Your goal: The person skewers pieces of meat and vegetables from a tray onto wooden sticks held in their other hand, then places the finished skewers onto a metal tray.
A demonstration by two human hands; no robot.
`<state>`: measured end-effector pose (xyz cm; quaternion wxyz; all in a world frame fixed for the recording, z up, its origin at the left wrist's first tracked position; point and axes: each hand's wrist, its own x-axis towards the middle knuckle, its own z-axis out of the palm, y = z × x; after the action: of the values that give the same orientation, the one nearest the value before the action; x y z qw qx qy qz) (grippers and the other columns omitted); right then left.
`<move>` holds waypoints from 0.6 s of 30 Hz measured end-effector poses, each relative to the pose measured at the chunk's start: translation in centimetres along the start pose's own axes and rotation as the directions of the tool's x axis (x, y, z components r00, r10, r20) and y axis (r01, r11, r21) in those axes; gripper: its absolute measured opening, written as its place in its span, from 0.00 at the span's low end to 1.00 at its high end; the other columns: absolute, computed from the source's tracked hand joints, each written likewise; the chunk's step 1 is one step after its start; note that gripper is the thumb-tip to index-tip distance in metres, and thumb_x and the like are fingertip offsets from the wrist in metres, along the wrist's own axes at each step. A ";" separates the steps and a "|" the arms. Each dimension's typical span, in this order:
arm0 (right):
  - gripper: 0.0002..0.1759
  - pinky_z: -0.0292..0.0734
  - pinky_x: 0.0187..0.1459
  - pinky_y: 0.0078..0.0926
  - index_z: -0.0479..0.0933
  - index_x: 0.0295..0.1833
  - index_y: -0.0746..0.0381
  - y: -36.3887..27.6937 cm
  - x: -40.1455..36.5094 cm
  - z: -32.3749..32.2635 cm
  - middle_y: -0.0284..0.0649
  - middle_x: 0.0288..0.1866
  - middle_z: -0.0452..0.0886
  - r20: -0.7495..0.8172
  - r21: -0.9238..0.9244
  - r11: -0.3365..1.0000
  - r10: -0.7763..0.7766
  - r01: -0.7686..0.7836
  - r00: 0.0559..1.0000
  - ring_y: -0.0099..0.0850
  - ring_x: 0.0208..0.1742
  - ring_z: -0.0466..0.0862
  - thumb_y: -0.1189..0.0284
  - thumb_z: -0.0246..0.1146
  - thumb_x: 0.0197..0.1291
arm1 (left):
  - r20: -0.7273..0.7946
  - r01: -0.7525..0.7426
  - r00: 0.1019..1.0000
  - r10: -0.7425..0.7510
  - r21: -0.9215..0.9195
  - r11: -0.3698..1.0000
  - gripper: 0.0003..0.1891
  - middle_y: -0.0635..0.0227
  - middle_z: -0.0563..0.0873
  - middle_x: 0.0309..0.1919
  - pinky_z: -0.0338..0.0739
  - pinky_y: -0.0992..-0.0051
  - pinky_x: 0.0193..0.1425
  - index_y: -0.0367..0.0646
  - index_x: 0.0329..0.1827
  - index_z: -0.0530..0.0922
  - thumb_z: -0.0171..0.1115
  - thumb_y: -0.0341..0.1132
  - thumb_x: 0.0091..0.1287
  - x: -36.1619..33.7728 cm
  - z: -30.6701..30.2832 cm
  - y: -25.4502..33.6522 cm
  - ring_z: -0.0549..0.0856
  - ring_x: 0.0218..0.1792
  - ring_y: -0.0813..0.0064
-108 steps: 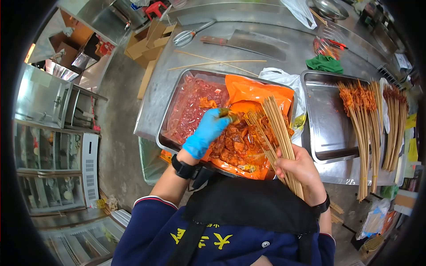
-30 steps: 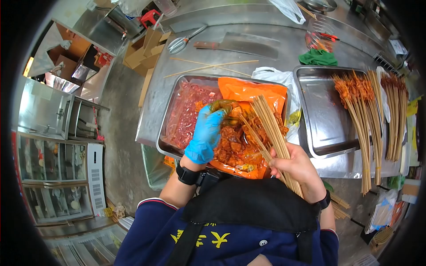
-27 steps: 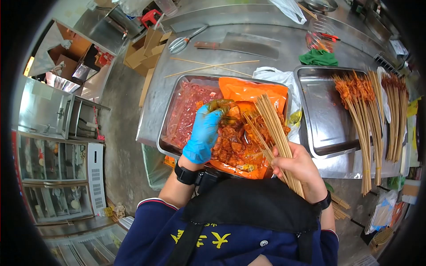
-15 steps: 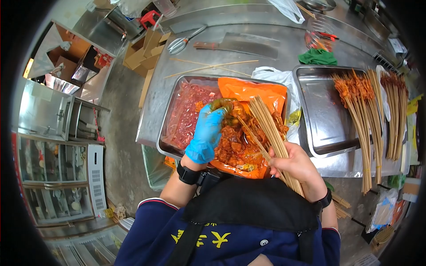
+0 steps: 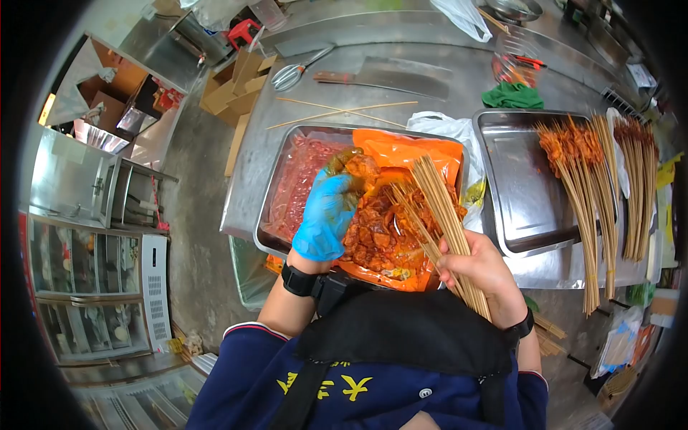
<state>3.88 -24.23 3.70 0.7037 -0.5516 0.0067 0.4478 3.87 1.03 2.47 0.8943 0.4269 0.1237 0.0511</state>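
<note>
Clenched grip: bare right hand holds thin bamboo skewers tips-first over the orange bag of marinated meat, likely for threading; blue-gloved left hand pinches one sauced meat piece above it.

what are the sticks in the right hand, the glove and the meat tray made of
Sticks in the right hand: likely bamboo or wood, pale tan, matte, thin and straight. Glove on the left hand: thin blue film hugging the hand, probably nitrile or similar. Tray: metal, likely stainless steel, grey with a dull sheen.
</note>
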 end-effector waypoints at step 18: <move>0.08 0.74 0.22 0.17 0.70 0.37 0.64 -0.3 -0.2 0.7 0.34 0.25 0.74 0.020 -0.050 0.999 0.004 -0.003 1.000 0.22 0.23 0.78 0.81 0.59 0.49 | -0.036 -0.001 0.999 0.013 0.317 0.948 0.12 0.65 0.81 0.39 0.75 0.79 0.41 0.35 0.47 0.75 0.52 0.26 0.61 -0.7 0.6 -2.0 0.80 0.38 0.78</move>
<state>3.57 -23.78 4.31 0.6889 -0.5643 -0.0105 0.4548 3.33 -0.86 1.42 0.8115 0.5644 0.1456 0.0420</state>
